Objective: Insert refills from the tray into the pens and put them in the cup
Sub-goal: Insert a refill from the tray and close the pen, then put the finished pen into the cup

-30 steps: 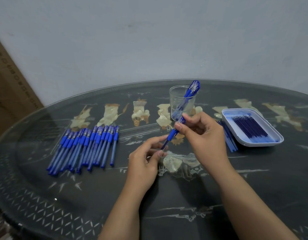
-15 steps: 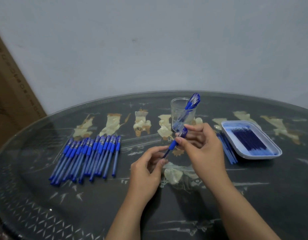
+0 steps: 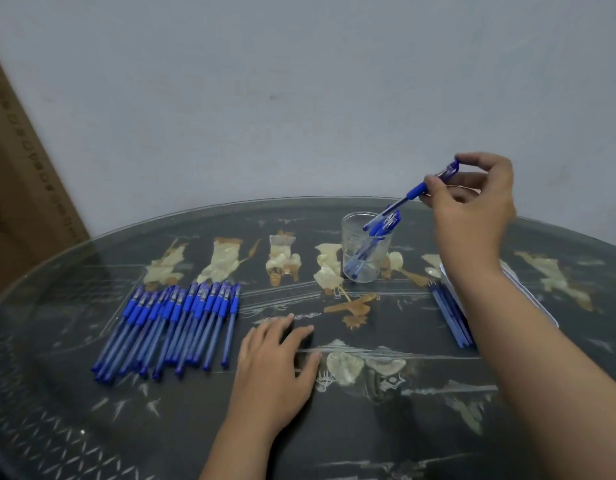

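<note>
Head view: my right hand [image 3: 473, 199] pinches a pen [image 3: 415, 192] by its upper end, slanted with the low end over the cup [image 3: 348, 244], for dropping in. Left hand [image 3: 275, 358] rests flat on the table, fingers relaxed, beside the pen row [image 3: 175, 323], likely ready for the next one.

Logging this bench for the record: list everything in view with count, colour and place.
table: one, dark, glass-topped; fills the lower frame.
cup: one, clear; far centre of the table.
pen in cup: at least one, blue; leaning inside.
held pen: one, blue; tip down over the cup.
pen row: a dozen or more, blue; left.
loose sticks: several, blue, thin; left of the tray.
tray: one, white; right, mostly hidden by the forearm.
cardboard: brown; far left.
left hand: flat on the table.
right hand: pinches the held pen.
</note>
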Motion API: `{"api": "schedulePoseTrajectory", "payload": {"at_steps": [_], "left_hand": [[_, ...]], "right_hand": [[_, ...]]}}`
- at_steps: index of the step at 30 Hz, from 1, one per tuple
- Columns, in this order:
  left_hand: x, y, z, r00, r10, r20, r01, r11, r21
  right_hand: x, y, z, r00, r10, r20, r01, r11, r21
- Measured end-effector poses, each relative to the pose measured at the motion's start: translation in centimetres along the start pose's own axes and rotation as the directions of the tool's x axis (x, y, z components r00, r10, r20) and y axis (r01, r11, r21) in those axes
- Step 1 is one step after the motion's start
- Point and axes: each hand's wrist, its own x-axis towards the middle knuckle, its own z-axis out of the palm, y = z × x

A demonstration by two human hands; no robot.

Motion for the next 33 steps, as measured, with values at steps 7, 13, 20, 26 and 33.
{"api": "schedulePoseTrajectory", "payload": {"at_steps": [7, 13, 20, 26, 33], "left_hand": [[0.1, -0.1, 0.1, 1.0, 0.007, -0.019, -0.007, 0.999, 0.036], [0.2, -0.2, 0.3, 1.0, 0.018, -0.025, -0.018, 0.999, 0.028], [0.2, -0.3, 0.5, 0.999, 0.031, -0.039, -0.03, 0.999, 0.018], [0.2, -0.3, 0.5, 0.999, 0.034, -0.035, -0.034, 0.999, 0.002], [0.3, -0.5, 0.1, 0.998, 0.04, -0.041, -0.045, 0.992, -0.115]], "right_hand": [[0.1, 3.5, 2.3, 0.994, 0.012, 0.113, 0.014, 0.974, -0.227], [-0.1, 5.4, 3.0, 0.963, 0.09, 0.255, 0.038, 0.89, -0.455], [-0.1, 6.2, 3.1, 0.928, 0.214, 0.304, -0.009, 0.831, -0.556], [-0.8, 5.9, 2.3, 0.939, 0.191, 0.286, -0.017, 0.856, -0.517], [-7.8, 6.0, -0.8, 0.961, 0.262, 0.092, -0.216, 0.913, -0.346]]}}
